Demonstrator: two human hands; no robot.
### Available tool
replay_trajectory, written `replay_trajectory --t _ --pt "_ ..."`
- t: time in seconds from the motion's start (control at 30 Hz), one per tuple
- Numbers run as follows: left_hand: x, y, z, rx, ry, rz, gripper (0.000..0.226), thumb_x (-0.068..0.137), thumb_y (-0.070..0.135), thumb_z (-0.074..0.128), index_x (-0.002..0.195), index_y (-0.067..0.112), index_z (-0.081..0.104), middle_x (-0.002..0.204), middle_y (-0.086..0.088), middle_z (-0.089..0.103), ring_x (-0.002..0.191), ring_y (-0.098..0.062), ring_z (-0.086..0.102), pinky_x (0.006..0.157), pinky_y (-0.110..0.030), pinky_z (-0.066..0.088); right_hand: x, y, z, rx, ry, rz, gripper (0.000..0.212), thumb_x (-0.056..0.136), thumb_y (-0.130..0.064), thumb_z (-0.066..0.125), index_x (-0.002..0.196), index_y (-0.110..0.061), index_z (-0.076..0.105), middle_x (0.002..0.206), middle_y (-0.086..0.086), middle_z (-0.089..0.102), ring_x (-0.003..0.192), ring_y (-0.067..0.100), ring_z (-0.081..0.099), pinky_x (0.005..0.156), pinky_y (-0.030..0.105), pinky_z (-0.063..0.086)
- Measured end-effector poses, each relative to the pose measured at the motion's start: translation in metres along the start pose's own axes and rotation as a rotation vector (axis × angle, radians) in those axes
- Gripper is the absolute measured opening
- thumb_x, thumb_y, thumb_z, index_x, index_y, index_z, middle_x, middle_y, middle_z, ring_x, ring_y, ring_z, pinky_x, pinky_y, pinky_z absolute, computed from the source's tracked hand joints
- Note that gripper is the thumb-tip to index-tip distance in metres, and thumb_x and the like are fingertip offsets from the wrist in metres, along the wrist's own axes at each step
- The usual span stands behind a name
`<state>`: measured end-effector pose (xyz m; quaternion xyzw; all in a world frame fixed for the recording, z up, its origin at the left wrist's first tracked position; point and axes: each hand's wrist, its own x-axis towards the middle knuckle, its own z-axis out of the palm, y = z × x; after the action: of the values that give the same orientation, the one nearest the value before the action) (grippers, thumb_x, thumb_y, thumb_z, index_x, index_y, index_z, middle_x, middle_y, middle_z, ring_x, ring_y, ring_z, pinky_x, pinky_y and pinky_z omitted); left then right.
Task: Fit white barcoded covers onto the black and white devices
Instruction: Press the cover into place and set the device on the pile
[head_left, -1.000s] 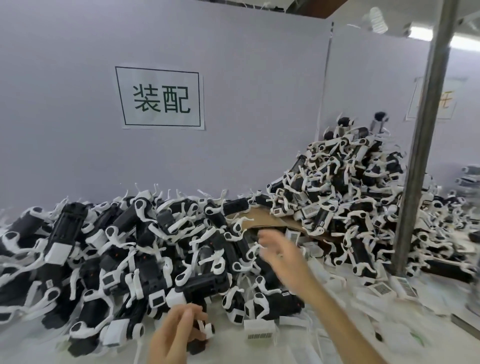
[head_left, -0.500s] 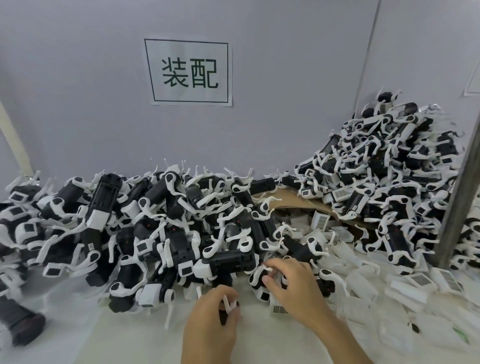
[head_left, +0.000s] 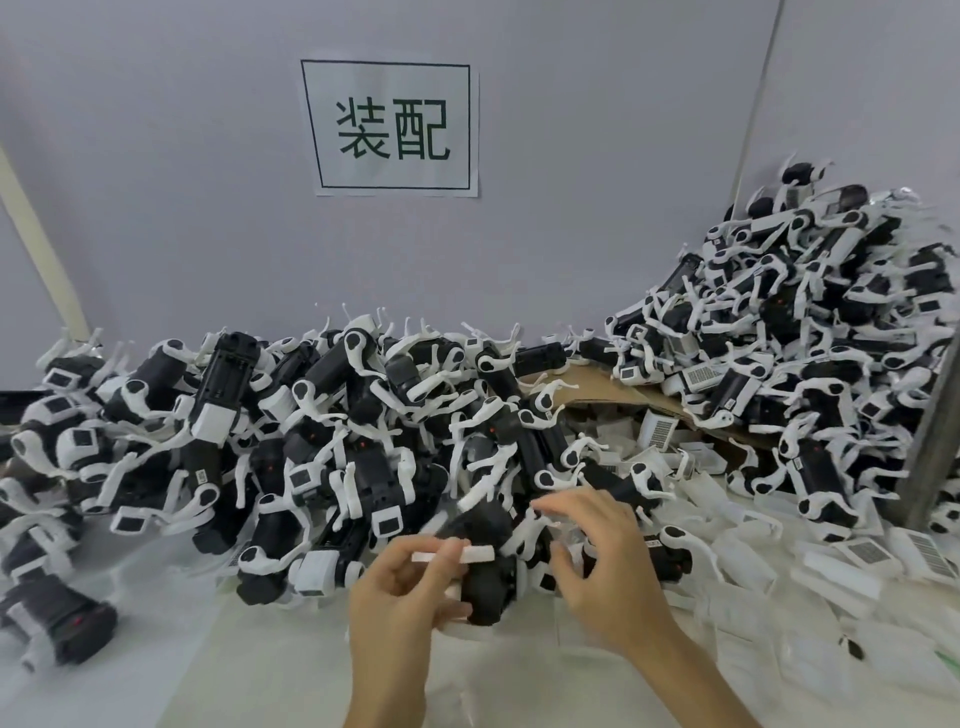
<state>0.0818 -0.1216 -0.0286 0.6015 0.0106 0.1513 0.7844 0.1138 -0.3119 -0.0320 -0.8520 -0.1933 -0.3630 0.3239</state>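
Observation:
My left hand (head_left: 402, 597) grips a black and white device (head_left: 485, 566) at the table's front centre, and a flat white cover (head_left: 475, 554) lies across its fingertips on top of the device. My right hand (head_left: 602, 566) hovers just right of the device with its fingers spread and loosely curved, holding nothing. Loose white barcoded covers (head_left: 862, 553) lie scattered on the table to the right.
A long heap of black and white devices (head_left: 311, 441) fills the back of the table, rising to a tall pile (head_left: 810, 332) at the right over brown cardboard (head_left: 602, 400). A grey post (head_left: 935, 441) stands at far right. A paper sign (head_left: 395, 130) hangs on the wall.
The view has swung left and closer. My left hand has raised the device, now with a white cover at its fingertips. My right hand has pulled back from the pile and opened beside it.

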Motion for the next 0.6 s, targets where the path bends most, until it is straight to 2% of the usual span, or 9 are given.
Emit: replay_trajectory --t 0.07,0.13,0.2,0.27,0.33,0.4,0.5,0.6 --pt "0.004 0.002 -0.003 -0.124 0.010 -0.070 0.013 0.066 0.032 0.075 0.067 0.019 0.076 0.075 -0.009 0.075 0.063 -0.009 0.070 0.048 -0.020 0.052 -0.002 -0.008 0.000 0.035 -0.103 -0.057 0.054 0.067 -0.003 0.065 0.115 -0.028 0.066 0.114 -0.022 0.060 0.116 0.000 0.052 0.102 0.025 0.035" --pt "0.007 0.003 -0.007 -0.257 -0.019 -0.137 0.016 0.068 0.031 0.073 0.069 0.016 0.077 0.076 -0.008 0.072 0.065 -0.009 0.069 0.047 -0.018 0.051 -0.006 -0.013 0.002 0.053 -0.248 -0.091 0.060 0.067 -0.013 0.068 0.124 -0.032 0.063 0.124 -0.025 0.053 0.124 -0.001 0.045 0.107 0.024 0.028" --pt "0.009 0.002 -0.010 -0.378 -0.055 -0.200 0.038 0.071 0.035 0.072 0.091 0.003 0.076 0.088 -0.013 0.068 0.073 -0.016 0.066 0.051 -0.018 0.051 -0.007 -0.018 0.005 0.045 -0.329 -0.112 0.063 0.072 -0.027 0.070 0.133 -0.036 0.057 0.132 -0.027 0.047 0.130 -0.004 0.039 0.111 0.024 0.025" --pt "0.009 0.003 -0.012 -0.439 -0.086 -0.261 0.070 0.071 0.043 0.071 0.117 -0.010 0.064 0.106 -0.022 0.063 0.093 -0.031 0.058 0.067 -0.025 0.049 -0.008 -0.020 0.010 0.049 -0.314 -0.127 0.058 0.077 -0.038 0.072 0.133 -0.037 0.056 0.133 -0.028 0.046 0.130 -0.004 0.040 0.112 0.028 0.028" --pt "0.010 0.002 -0.014 -0.464 -0.128 -0.277 0.074 0.074 0.044 0.070 0.125 -0.009 0.060 0.112 -0.023 0.063 0.102 -0.033 0.056 0.079 -0.034 0.045 -0.008 -0.020 0.013 0.076 -0.266 -0.126 0.051 0.081 -0.038 0.072 0.130 -0.035 0.058 0.134 -0.027 0.047 0.127 -0.001 0.045 0.110 0.032 0.035" --pt "0.011 0.001 -0.014 -0.438 -0.163 -0.270 0.054 0.081 0.040 0.066 0.115 -0.001 0.065 0.107 -0.019 0.067 0.095 -0.028 0.064 0.082 -0.038 0.048 -0.009 -0.016 0.015 0.081 -0.208 -0.117 0.051 0.080 -0.029 0.076 0.128 -0.034 0.059 0.143 -0.021 0.041 0.125 0.003 0.047 0.109 0.034 0.040" --pt "0.010 0.000 -0.012 -0.346 -0.195 -0.266 0.026 0.074 0.032 0.071 0.085 0.010 0.066 0.084 -0.012 0.061 0.074 -0.021 0.063 0.072 -0.036 0.051 -0.010 -0.008 0.018 0.062 -0.074 -0.143 0.064 0.075 -0.011 0.085 0.129 -0.032 0.060 0.152 -0.009 0.036 0.135 0.011 0.043 0.108 0.040 0.044" --pt "0.003 -0.002 -0.006 -0.200 -0.291 -0.239 0.032 0.082 0.036 0.070 0.083 0.005 0.069 0.089 -0.017 0.059 0.081 -0.025 0.060 0.069 -0.033 0.056 -0.009 -0.006 0.020 0.058 0.011 -0.179 0.071 0.078 -0.013 0.085 0.139 -0.030 0.053 0.154 -0.003 0.036 0.144 0.012 0.037 0.107 0.046 0.046"
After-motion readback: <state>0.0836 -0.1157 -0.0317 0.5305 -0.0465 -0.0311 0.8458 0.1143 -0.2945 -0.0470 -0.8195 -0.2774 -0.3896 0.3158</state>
